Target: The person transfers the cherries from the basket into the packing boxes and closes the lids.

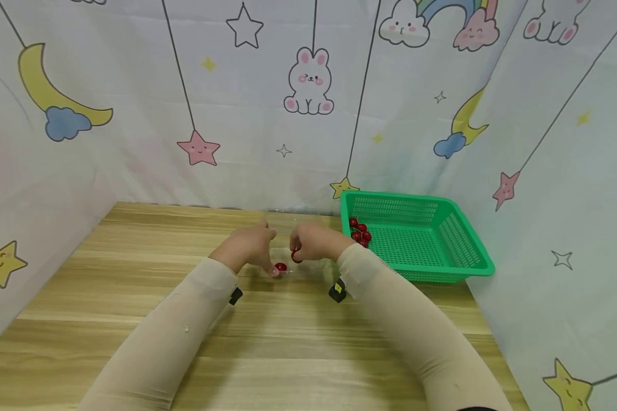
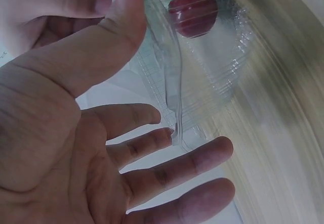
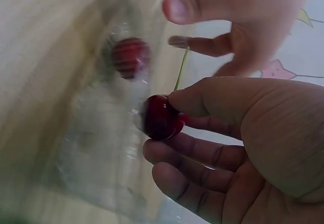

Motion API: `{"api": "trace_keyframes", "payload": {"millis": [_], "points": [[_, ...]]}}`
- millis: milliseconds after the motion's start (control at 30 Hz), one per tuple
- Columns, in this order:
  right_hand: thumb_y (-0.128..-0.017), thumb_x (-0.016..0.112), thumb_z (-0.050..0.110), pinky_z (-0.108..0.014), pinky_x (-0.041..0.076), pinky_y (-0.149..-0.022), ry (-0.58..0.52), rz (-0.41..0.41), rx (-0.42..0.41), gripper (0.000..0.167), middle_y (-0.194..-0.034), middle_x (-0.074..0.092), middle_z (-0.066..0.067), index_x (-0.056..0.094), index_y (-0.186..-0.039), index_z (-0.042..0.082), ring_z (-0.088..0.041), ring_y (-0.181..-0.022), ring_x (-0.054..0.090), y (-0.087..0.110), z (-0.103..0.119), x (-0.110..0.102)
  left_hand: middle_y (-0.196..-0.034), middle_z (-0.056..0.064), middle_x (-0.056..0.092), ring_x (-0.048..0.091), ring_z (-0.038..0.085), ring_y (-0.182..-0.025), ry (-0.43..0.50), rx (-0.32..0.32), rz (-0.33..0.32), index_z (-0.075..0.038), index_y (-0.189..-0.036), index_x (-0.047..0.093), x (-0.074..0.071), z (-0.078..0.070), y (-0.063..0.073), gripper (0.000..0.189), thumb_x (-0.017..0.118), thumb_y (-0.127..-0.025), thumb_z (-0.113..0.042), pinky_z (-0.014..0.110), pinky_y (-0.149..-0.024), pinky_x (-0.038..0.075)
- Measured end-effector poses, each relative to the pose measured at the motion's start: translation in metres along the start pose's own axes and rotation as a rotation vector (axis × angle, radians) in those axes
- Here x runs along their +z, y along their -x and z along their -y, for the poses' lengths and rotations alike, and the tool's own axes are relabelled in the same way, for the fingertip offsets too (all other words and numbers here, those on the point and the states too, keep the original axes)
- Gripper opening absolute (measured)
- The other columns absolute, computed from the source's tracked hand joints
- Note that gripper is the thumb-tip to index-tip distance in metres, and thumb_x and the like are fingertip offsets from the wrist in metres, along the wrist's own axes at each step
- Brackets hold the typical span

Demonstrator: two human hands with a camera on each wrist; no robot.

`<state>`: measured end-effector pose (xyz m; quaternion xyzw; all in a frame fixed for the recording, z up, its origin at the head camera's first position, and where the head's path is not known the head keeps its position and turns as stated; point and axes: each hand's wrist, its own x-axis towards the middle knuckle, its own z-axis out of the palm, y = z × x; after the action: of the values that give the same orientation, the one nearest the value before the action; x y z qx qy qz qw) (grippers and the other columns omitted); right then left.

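My right hand [image 1: 316, 241] pinches a dark red cherry [image 3: 161, 117] between thumb and fingers; its thin green stem [image 3: 181, 70] points up. A brighter red patch shows just behind that cherry. Below the hands is a clear plastic box [image 2: 223, 77], hard to make out in the head view. Another cherry [image 2: 193, 11] lies inside it, seen through the ribbed wall. At the box's left side is my left hand [image 1: 249, 245], its fingers spread and fairly straight. The left thumb [image 2: 126, 11] lies close to the box's rim in the left wrist view.
A green plastic basket [image 1: 475, 251] stands at the back right of the wooden table [image 1: 267, 354]. Several cherries [image 1: 359, 231] lie along its left end. Printed white cloth [image 1: 267, 103] hangs behind the table and down its sides.
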<state>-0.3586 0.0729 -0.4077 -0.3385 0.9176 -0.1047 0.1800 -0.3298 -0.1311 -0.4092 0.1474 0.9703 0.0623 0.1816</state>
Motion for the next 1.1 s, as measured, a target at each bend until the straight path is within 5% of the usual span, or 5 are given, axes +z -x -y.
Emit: {"api": "trace_keyframes", "payload": {"millis": [300, 600, 867, 1100], "points": [[-0.105, 0.081, 0.021, -0.034, 0.063, -0.082, -0.040, 0.016, 0.025, 0.008, -0.104, 0.084, 0.001, 0.087, -0.104, 0.015, -0.012, -0.085, 0.072, -0.013, 0.000, 0.027, -0.182, 0.023, 0.037, 0.062, 0.044, -0.149, -0.007, 0.009, -0.006, -0.008, -0.174, 0.046, 0.003, 0.001, -0.003, 0.117, 0.100, -0.083, -0.058, 0.065, -0.118, 0.056], [-0.109, 0.077, 0.023, -0.032, 0.062, -0.078, -0.096, 0.029, 0.009, 0.013, -0.104, 0.085, -0.001, 0.086, -0.106, 0.014, -0.013, -0.083, 0.074, -0.012, 0.001, 0.027, -0.185, 0.024, 0.031, 0.061, 0.047, -0.150, 0.010, 0.002, 0.002, -0.009, -0.175, 0.044, 0.002, 0.000, -0.003, 0.118, 0.101, -0.083, -0.056, 0.066, -0.118, 0.055], [-0.114, 0.072, 0.029, -0.036, 0.065, -0.081, -0.143, 0.027, 0.081, 0.019, -0.117, 0.083, -0.008, 0.082, -0.117, 0.012, -0.031, -0.101, 0.082, 0.009, -0.007, -0.008, -0.185, 0.025, 0.031, 0.056, 0.049, -0.155, 0.015, -0.003, 0.005, -0.008, -0.175, 0.045, 0.002, -0.001, -0.003, 0.116, 0.101, -0.084, -0.055, 0.067, -0.122, 0.052], [-0.115, 0.070, 0.034, -0.043, 0.065, -0.090, -0.165, -0.069, 0.198, 0.023, -0.130, 0.081, -0.010, 0.081, -0.123, 0.015, -0.023, -0.101, 0.080, 0.040, -0.040, -0.057, -0.186, 0.025, 0.029, 0.054, 0.049, -0.157, 0.011, 0.007, -0.003, -0.009, -0.175, 0.044, 0.002, -0.002, 0.000, 0.116, 0.101, -0.085, -0.053, 0.068, -0.123, 0.051]]}}
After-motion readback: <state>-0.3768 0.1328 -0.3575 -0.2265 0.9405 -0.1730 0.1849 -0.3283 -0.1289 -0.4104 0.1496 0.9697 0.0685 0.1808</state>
